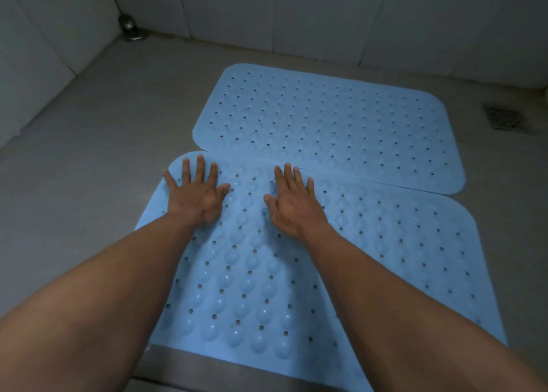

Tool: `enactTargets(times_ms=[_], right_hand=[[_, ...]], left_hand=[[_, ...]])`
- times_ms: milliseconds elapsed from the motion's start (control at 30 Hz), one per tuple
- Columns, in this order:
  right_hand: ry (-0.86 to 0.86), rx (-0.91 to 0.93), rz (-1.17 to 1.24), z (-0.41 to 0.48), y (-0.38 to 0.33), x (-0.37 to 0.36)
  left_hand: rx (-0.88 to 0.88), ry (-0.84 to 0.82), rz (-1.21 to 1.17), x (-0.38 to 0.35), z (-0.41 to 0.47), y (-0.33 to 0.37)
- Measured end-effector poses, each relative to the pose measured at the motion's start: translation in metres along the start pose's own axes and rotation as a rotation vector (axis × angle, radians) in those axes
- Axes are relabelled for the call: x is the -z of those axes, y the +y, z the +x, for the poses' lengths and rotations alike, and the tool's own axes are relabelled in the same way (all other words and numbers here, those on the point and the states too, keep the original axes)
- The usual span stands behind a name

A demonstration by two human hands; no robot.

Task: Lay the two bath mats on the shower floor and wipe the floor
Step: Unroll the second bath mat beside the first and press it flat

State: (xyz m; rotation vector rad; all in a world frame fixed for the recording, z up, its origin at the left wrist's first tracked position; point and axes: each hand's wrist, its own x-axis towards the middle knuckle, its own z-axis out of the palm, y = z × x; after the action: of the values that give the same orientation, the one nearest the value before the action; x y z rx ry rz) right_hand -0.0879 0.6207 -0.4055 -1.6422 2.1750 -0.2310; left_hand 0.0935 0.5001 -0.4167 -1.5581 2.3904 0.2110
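Observation:
Two light blue rubber bath mats with holes and bumps lie flat on the grey shower floor (98, 154). The far mat (332, 119) sits toward the back wall. The near mat (385, 243) lies right in front of it, their long edges touching or slightly overlapping. My left hand (195, 193) rests palm down, fingers spread, on the near mat's far left corner. My right hand (292, 202) presses flat on the same mat near the middle of its far edge. Neither hand holds anything.
White tiled walls (326, 12) close off the back and left. A metal fitting (130, 28) stands in the far left corner. A square floor drain (504, 119) sits at the right. A metal threshold strip (207, 365) runs under the near mat's front edge.

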Motion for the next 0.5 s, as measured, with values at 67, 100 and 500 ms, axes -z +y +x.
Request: enactTargets(times_ms=[67, 100, 500], right_hand=[[0.037, -0.049, 0.005, -0.022, 0.026, 0.008], [0.049, -0.081, 0.004, -0.032, 0.04, 0.012], [0.017, -0.391, -0.087, -0.127, 0.211, 0.04]], left_hand=[[-0.063, 0.097, -0.053, 0.004, -0.016, 0.028], [-0.107, 0.142, -0.075, 0.005, -0.024, 0.045], [-0.407, 0.056, -0.132, -0.021, -0.077, 0.247]])
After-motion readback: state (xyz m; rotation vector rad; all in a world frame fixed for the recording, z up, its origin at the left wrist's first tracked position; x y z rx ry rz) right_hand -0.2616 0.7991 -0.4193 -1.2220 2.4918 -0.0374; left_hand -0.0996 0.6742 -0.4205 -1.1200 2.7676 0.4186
